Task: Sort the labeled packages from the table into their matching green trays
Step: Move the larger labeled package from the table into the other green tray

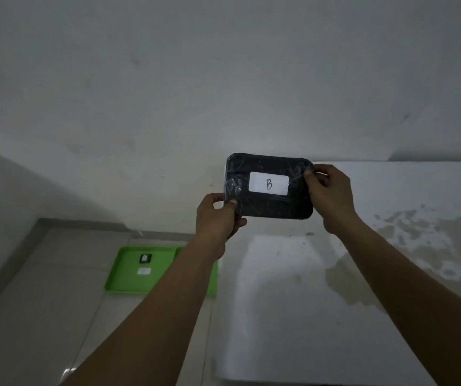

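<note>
I hold a black plastic-wrapped package (268, 203) up in front of me with both hands; its white label reads "B". My left hand (218, 218) grips its lower left corner. My right hand (331, 196) grips its right edge. Below on the floor lies a green tray (120, 274) holding a small black package (145, 258) and a white label (143, 271). A second green tray (215, 277) sits to its right, mostly hidden behind my left forearm.
A white table (293, 302) with brownish stains on its right part spreads under my arms. Grey floor tiles (42, 302) lie to the left, and a plain wall (196, 79) rises behind.
</note>
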